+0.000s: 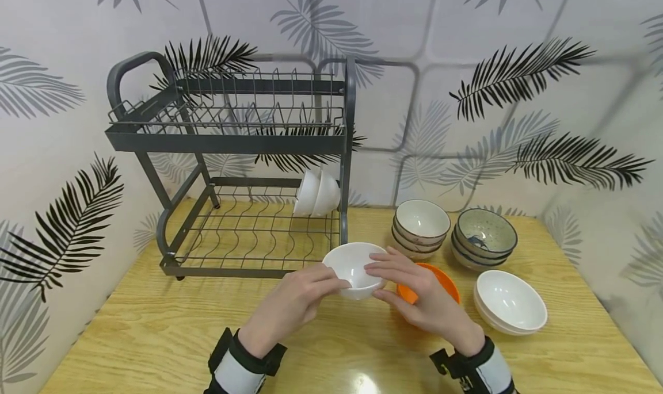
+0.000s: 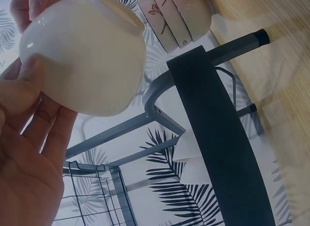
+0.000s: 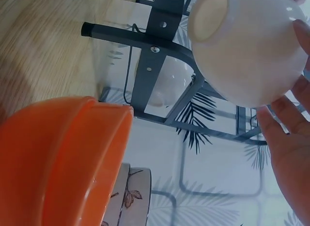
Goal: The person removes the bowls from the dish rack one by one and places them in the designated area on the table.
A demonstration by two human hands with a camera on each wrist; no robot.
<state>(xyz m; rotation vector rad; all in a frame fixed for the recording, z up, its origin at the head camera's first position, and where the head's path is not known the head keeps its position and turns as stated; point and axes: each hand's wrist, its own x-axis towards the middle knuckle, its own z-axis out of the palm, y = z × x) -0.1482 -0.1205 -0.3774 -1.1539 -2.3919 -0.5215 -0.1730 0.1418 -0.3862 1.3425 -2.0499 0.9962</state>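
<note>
A white bowl (image 1: 354,266) is held up off the table between both hands, in front of the rack's lower right corner. My left hand (image 1: 303,293) grips its near left rim, with fingers reaching inside; the left wrist view shows the thumb against the outer wall of the bowl (image 2: 92,56). On the right side, my right hand (image 1: 416,290) holds the bowl with fingers over the rim and thumb low on the outside. In the right wrist view, the bowl's (image 3: 252,51) foot faces left. Just beneath the right hand sit stacked orange bowls (image 1: 440,282), partly hidden.
A grey two-tier dish rack (image 1: 228,144) stands at left, with two white bowls (image 1: 317,194) tilted on its lower tier. To the right are stacks of flower-patterned bowls (image 1: 422,221), blue-rimmed bowls (image 1: 487,233) and white bowls (image 1: 510,302) on the wooden table (image 1: 331,354).
</note>
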